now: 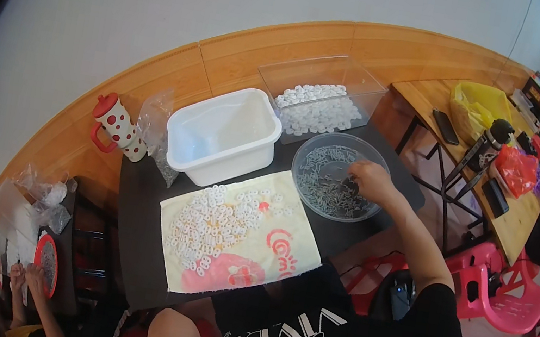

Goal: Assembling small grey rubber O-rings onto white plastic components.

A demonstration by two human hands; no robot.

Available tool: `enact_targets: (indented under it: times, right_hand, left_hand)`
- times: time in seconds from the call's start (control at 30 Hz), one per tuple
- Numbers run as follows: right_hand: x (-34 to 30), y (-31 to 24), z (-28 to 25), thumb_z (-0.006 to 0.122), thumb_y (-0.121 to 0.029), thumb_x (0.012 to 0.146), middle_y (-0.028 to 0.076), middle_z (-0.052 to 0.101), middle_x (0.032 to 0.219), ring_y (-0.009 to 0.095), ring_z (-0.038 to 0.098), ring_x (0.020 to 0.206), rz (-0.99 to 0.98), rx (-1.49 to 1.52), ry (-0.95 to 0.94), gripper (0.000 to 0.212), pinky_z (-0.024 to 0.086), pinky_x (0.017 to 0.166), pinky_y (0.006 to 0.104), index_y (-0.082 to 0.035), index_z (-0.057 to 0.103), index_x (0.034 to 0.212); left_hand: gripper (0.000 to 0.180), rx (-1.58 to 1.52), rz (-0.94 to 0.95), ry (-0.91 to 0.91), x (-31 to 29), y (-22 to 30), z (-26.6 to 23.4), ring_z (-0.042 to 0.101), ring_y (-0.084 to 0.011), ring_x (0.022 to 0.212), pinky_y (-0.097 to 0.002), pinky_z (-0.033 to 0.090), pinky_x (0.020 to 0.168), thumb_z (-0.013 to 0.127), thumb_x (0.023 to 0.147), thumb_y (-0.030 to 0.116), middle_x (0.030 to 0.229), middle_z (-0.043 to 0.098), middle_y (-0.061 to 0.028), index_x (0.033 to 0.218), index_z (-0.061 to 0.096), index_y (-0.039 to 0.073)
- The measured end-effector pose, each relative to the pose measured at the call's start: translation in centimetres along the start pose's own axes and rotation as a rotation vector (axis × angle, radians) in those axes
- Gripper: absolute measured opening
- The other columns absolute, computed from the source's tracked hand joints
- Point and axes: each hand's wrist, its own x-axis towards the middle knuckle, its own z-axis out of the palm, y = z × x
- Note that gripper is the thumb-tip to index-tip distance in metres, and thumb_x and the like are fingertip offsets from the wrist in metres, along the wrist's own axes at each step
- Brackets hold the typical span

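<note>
My right hand (369, 179) reaches into a round clear bowl (385, 161) of small grey metal pieces that look like screws. Its fingers are bent together over them; what they hold is hidden. Left of the bowl, a pale yellow cloth (299, 230) with red print lies on the dark table (132, 245). Many small white plastic pieces (211, 223) with holes are spread over the cloth. Beyond it stands a white plastic tub (219, 128) with nothing visible inside. My left hand is not in view.
A clear bin (362, 87) of white pieces stands behind the bowl. A spotted tumbler (121, 129) and a plastic bag (159, 128) flank the tub's left. Another person's hands (27, 276) work by a red-rimmed bowl (47, 263). Pink chairs (512, 298) and a wooden table (431, 99) stand right.
</note>
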Motion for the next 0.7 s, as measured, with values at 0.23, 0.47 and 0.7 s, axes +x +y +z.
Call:
enact_targets:
  times: [0.23, 0.47, 0.7]
  right_hand:
    - [0.0, -2.0, -0.6, 0.060, 0.000, 0.070, 0.016, 0.065, 0.083, 0.039, 0.063, 0.087, -0.040, -0.144, -0.048, 0.020, 0.050, 0.075, 0.0476, -0.003, 0.060, 0.090]
    - [0.5, -1.7, 0.2, 0.058, 0.000, 0.073, 0.015, 0.064, 0.090, 0.038, 0.063, 0.090, -0.054, -0.154, 0.007, 0.019, 0.051, 0.077, 0.0464, -0.004, 0.061, 0.091]
    - [0.4, -1.5, -0.5, 0.056, 0.001, 0.076, 0.015, 0.061, 0.091, 0.037, 0.061, 0.089, 0.011, 0.044, 0.046, 0.010, 0.048, 0.074, 0.0462, -0.004, 0.061, 0.083]
  left_hand:
    - [0.048, 0.559, 0.094, 0.197, 1.8, -2.0, 4.3, 0.032, -0.0188, 0.135, -0.0409, 0.029, 0.102, 0.045, 0.100, 0.036, 0.153, 0.034, 0.0008, 0.144, 0.040, 0.018]
    - [0.050, 0.517, 0.462, 1.184, 3.4, -3.8, 7.7, 0.035, -0.0224, 0.132, -0.0444, 0.029, 0.101, 0.060, 0.093, 0.037, 0.147, 0.043, -0.0037, 0.136, 0.049, 0.015]
    - [0.033, 0.035, 0.098, 0.399, -5.3, -2.6, 4.2, 0.048, -0.0276, 0.119, -0.0430, 0.037, 0.098, 0.055, 0.095, 0.020, 0.133, 0.054, -0.0090, 0.126, 0.056, 0.009]
